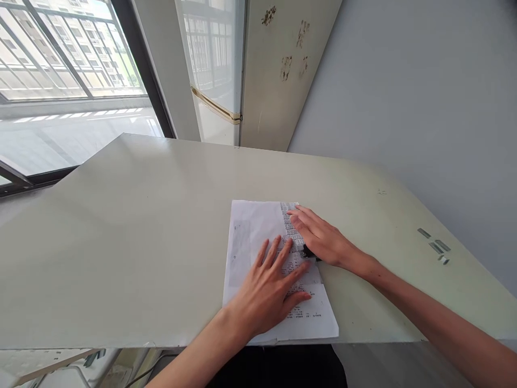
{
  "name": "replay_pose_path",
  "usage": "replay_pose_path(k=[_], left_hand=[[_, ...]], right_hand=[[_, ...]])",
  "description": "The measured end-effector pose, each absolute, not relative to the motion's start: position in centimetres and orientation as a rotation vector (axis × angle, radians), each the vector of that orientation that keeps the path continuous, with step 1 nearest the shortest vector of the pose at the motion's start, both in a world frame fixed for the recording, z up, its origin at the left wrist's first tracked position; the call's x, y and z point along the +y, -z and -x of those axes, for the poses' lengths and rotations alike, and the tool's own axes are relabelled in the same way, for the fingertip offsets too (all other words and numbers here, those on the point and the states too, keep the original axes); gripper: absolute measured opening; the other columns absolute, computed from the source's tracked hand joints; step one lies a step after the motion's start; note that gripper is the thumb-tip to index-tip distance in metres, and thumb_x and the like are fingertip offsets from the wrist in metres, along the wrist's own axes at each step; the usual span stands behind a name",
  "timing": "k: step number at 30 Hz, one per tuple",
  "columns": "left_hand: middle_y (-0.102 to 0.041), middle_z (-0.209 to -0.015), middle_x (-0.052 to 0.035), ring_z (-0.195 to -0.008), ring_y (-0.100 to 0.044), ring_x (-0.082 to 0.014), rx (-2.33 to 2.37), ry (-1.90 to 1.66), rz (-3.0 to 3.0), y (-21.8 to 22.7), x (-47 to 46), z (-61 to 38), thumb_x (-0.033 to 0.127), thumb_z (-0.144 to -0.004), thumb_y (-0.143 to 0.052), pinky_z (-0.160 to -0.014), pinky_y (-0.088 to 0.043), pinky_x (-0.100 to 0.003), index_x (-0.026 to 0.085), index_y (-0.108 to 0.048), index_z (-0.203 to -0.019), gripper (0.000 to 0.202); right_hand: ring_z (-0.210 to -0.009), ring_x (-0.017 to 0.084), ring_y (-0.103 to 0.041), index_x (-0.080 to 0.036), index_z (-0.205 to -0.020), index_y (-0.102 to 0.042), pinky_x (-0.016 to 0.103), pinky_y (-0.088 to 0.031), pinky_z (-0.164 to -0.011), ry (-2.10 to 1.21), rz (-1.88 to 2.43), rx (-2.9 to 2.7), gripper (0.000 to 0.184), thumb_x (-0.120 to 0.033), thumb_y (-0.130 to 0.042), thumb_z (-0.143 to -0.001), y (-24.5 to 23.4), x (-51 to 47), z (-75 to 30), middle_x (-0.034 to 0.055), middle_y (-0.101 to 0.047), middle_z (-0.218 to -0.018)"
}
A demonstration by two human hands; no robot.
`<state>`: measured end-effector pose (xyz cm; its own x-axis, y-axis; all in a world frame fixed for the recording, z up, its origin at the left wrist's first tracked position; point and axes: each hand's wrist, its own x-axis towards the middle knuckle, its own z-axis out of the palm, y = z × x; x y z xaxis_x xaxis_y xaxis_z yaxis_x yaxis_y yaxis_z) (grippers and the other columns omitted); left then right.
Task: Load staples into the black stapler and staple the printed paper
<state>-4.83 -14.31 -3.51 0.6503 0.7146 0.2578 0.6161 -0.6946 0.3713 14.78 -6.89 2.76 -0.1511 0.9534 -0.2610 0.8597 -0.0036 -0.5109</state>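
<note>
A white printed sheet of paper (258, 231) lies on the pale table (141, 242) near its front edge, with its right side folded over to show dense print. My left hand (266, 288) rests flat on the lower half of the sheet, fingers spread. My right hand (321, 237) lies over the sheet's right edge with its fingers together and pointing left. It covers a small black object (309, 252), and only a corner of that object shows under the palm.
Several short metal strips (434, 245), like staple bars, lie on the table at the far right. A grey wall runs along the right side. A worn cabinet (258, 70) stands behind the table, and a large window (64, 59) is at the left.
</note>
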Motion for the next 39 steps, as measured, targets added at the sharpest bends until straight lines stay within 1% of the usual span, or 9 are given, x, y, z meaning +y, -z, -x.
replay_pose_path(k=[7, 18, 21, 24, 27, 30, 34, 36, 39], left_hand=[[-0.022, -0.176, -0.0127, -0.162, -0.014, -0.0363, 1.098, -0.529, -2.640, 3.4, -14.4, 4.6, 0.054, -0.108, -0.053, -0.131, -0.023, -0.061, 0.028, -0.050, -0.157, 0.055], [-0.024, -0.176, -0.0123, -0.163, -0.013, -0.0354, 1.114, -0.548, -2.631, 3.4, -14.5, 4.3, 0.054, -0.108, -0.052, -0.131, -0.023, -0.061, 0.027, -0.049, -0.158, 0.056], [-0.020, -0.177, -0.0109, -0.163, -0.012, -0.0351, 1.107, -0.557, -2.624, 3.4, -14.5, 4.4, 0.053, -0.108, -0.052, -0.131, -0.023, -0.061, 0.028, -0.046, -0.159, 0.057], [-0.018, -0.177, -0.0106, -0.163, -0.011, -0.0347, 1.090, -0.561, -2.616, 3.2, -14.4, 4.4, 0.050, -0.108, -0.054, -0.131, -0.024, -0.061, 0.028, -0.042, -0.162, 0.059], [-0.021, -0.177, -0.0110, -0.163, -0.012, -0.0348, 1.079, -0.561, -2.609, 3.2, -14.4, 4.5, 0.047, -0.107, -0.058, -0.131, -0.024, -0.061, 0.027, -0.048, -0.157, 0.055], [-0.022, -0.177, -0.0103, -0.163, -0.013, -0.0349, 1.074, -0.573, -2.608, 3.2, -14.3, 4.6, 0.047, -0.106, -0.060, -0.131, -0.024, -0.061, 0.028, -0.053, -0.153, 0.051], [-0.022, -0.176, -0.0107, -0.162, -0.014, -0.0350, 1.071, -0.562, -2.611, 3.3, -14.3, 4.7, 0.047, -0.107, -0.057, -0.131, -0.025, -0.061, 0.029, -0.049, -0.157, 0.054], [-0.022, -0.176, -0.0109, -0.162, -0.015, -0.0354, 1.082, -0.539, -2.613, 3.2, -14.5, 4.9, 0.049, -0.109, -0.054, -0.130, -0.025, -0.062, 0.029, -0.049, -0.158, 0.053], [-0.023, -0.176, -0.0087, -0.162, -0.015, -0.0348, 1.115, -0.515, -2.619, 3.0, -14.8, 5.7, 0.051, -0.109, -0.050, -0.130, -0.025, -0.062, 0.031, -0.051, -0.157, 0.052]], right_hand=[[-0.161, 0.029, -0.030, -0.035, -0.154, -0.054, 0.054, -0.030, -0.129, -0.788, 1.964, -2.152, 0.060, -0.061, -0.024, -0.109, -2.9, -6.9, -14.2, -0.0020, -0.035, -0.174], [-0.158, 0.029, -0.036, -0.033, -0.154, -0.054, 0.054, -0.035, -0.126, -0.584, 2.015, -2.255, 0.058, -0.054, -0.021, -0.111, -2.2, -7.1, -13.5, 0.0017, -0.038, -0.173], [-0.156, 0.030, -0.040, -0.030, -0.153, -0.056, 0.054, -0.037, -0.124, -0.432, 1.985, -2.312, 0.057, -0.049, -0.023, -0.112, -1.6, -7.4, -13.3, 0.0055, -0.041, -0.171], [-0.156, 0.032, -0.040, -0.026, -0.152, -0.058, 0.054, -0.038, -0.123, -0.161, 1.944, -2.364, 0.053, -0.042, -0.027, -0.112, -0.8, -7.6, -13.0, 0.0098, -0.045, -0.168], [-0.157, 0.035, -0.038, -0.022, -0.153, -0.058, 0.057, -0.037, -0.122, 0.071, 1.896, -2.421, 0.053, -0.038, -0.029, -0.112, 0.0, -7.8, -12.5, 0.0155, -0.045, -0.167], [-0.155, 0.037, -0.040, -0.020, -0.152, -0.059, 0.058, -0.038, -0.120, 0.145, 1.870, -2.456, 0.053, -0.036, -0.027, -0.112, 0.4, -7.9, -12.2, 0.0183, -0.045, -0.167], [-0.153, 0.033, -0.044, -0.019, -0.150, -0.060, 0.054, -0.038, -0.121, 0.035, 1.856, -2.394, 0.053, -0.037, -0.028, -0.112, 0.0, -7.6, -12.2, 0.0163, -0.047, -0.166], [-0.150, 0.030, -0.049, -0.023, -0.149, -0.060, 0.051, -0.041, -0.121, -0.180, 1.830, -2.286, 0.052, -0.040, -0.028, -0.112, -0.7, -7.5, -12.8, 0.0117, -0.052, -0.163], [-0.141, 0.023, -0.058, -0.027, -0.140, -0.064, 0.043, -0.046, -0.118, -0.519, 1.689, -2.056, 0.049, -0.046, -0.028, -0.112, -1.9, -7.9, -14.8, 0.0057, -0.065, -0.151]])
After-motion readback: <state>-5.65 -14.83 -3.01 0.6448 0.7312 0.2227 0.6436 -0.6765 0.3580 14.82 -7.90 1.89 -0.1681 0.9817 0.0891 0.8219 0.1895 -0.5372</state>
